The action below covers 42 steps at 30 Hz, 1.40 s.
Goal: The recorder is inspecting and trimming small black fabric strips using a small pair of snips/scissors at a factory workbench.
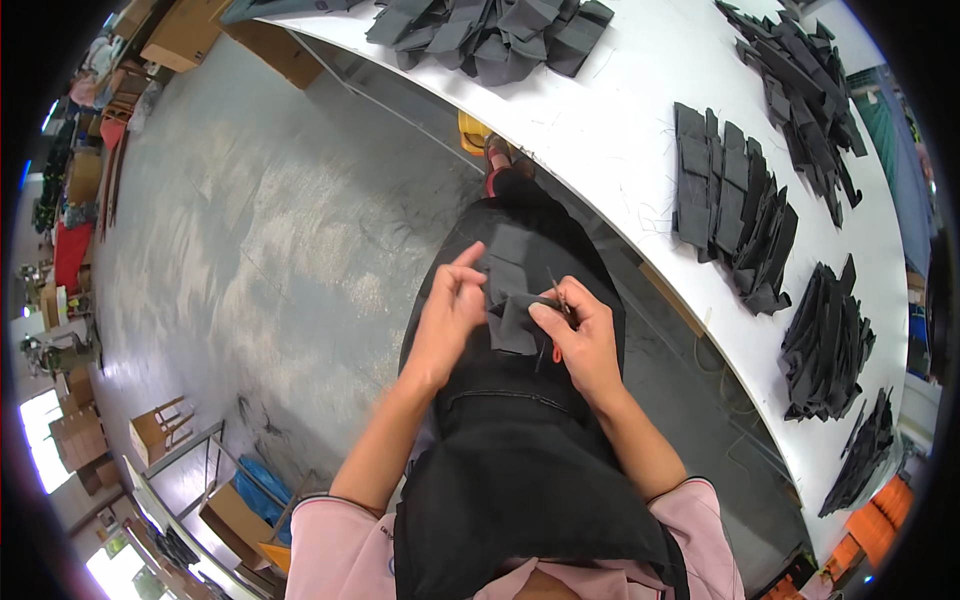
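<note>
Over my lap hangs a folded, dark grey fabric piece. My right hand pinches its right edge between thumb and fingers. The same hand also holds a slim dark metal tool with an orange-red loop, which looks like small thread snips, mostly hidden by the fingers. Just left of the fabric is my left hand, slightly blurred, its index finger stretched out and the other fingers loosely bent, with nothing visible in it. Beneath both hands lies my black apron.
To my right a white table curves around, its edge close to my right side. On it lie several dark grey fabric stacks and loose threads. A yellow object is near my feet. Cardboard boxes and a wooden stool stand to the left.
</note>
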{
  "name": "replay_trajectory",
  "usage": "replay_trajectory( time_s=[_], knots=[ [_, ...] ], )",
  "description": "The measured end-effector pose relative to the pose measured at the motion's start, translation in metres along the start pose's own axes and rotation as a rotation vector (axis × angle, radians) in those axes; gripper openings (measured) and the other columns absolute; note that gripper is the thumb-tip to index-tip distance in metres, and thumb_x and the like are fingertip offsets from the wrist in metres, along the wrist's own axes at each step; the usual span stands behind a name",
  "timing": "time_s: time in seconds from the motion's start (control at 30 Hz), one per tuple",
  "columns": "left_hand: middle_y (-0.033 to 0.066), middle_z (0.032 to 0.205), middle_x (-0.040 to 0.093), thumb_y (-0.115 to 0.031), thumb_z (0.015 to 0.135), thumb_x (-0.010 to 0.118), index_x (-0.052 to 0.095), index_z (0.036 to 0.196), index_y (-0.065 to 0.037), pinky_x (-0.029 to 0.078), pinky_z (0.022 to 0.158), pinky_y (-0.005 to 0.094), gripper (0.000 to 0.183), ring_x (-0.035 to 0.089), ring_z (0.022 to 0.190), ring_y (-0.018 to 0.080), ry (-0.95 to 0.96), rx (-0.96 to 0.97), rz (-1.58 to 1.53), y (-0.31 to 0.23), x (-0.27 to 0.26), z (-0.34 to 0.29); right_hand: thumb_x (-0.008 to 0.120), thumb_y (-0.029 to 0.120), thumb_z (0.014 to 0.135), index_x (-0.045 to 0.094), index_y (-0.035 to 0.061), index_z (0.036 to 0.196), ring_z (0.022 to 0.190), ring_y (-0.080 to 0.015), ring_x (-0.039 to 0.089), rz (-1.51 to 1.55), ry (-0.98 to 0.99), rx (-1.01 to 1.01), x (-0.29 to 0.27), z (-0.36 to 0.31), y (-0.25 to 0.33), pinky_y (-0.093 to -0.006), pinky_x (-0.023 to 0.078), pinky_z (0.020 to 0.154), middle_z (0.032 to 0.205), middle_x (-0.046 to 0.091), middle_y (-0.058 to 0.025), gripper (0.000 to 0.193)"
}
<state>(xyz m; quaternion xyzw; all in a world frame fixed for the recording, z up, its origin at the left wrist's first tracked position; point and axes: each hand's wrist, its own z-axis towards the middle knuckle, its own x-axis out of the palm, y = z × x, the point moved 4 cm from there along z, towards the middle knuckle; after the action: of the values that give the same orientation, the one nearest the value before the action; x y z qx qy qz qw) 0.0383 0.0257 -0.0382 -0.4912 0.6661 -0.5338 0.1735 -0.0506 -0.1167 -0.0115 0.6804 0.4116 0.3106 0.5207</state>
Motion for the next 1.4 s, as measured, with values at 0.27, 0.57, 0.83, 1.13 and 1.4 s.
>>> replay_trajectory(
  time_s=[0.27, 0.57, 0.83, 1.13, 1.4],
  knots=[
    [0.0005, 0.076, 0.057, -0.014, 0.083, 0.067, 0.055, 0.084, -0.001, 0.045, 0.073, 0.0248, 0.017, 0.054, 0.075, 0.0086, 0.080, 0.032, 0.353, -0.026, 0.017, -0.014, 0.065, 0.012, 0.086, 0.058, -0.0006, 0.087, 0.067, -0.0048, 0.046, 0.418, 0.290, 0.385, 0.002, 0.003, 0.000, -0.0198, 0.036, 0.058, 0.081, 0.053, 0.0020, 0.014],
    [-0.0025, 0.071, 0.051, -0.013, 0.084, 0.066, 0.053, 0.079, -0.001, 0.039, 0.064, 0.0210, 0.018, 0.045, 0.069, 0.0043, -0.101, 0.030, 0.241, -0.025, 0.019, -0.015, 0.071, 0.002, 0.073, 0.060, 0.0024, 0.099, 0.061, -0.0194, 0.055, -0.493, -0.189, -0.475, -0.025, -0.028, 0.037, -0.0262, 0.045, 0.055, 0.082, 0.056, -0.0086, 0.029],
    [-0.0026, 0.070, 0.051, -0.013, 0.084, 0.065, 0.053, 0.079, -0.001, 0.039, 0.064, 0.0210, 0.018, 0.044, 0.068, 0.0047, -0.096, 0.053, 0.267, -0.029, 0.030, -0.019, 0.072, 0.006, 0.073, 0.061, 0.0038, 0.097, 0.060, -0.0219, 0.058, -0.689, -0.202, -0.628, -0.017, -0.020, 0.042, -0.0293, 0.045, 0.052, 0.078, 0.058, -0.0085, 0.026],
    [0.0011, 0.071, 0.053, -0.013, 0.083, 0.066, 0.053, 0.079, 0.001, 0.040, 0.066, 0.0234, 0.020, 0.045, 0.069, 0.0074, -0.104, 0.059, 0.335, -0.027, 0.026, -0.019, 0.071, 0.005, 0.074, 0.063, 0.0031, 0.094, 0.060, -0.0224, 0.057, -0.637, -0.187, -0.586, -0.018, -0.019, 0.035, -0.0291, 0.045, 0.052, 0.076, 0.058, -0.0087, 0.023],
    [0.0086, 0.070, 0.053, -0.013, 0.080, 0.068, 0.054, 0.078, 0.002, 0.042, 0.063, 0.0274, 0.021, 0.049, 0.066, 0.0153, -0.111, 0.217, 0.539, -0.032, 0.029, -0.022, 0.071, 0.005, 0.074, 0.064, 0.0037, 0.095, 0.057, -0.0227, 0.057, -0.597, -0.128, -0.587, -0.006, -0.011, 0.049, -0.0293, 0.045, 0.052, 0.077, 0.057, -0.0083, 0.022]
  ],
)
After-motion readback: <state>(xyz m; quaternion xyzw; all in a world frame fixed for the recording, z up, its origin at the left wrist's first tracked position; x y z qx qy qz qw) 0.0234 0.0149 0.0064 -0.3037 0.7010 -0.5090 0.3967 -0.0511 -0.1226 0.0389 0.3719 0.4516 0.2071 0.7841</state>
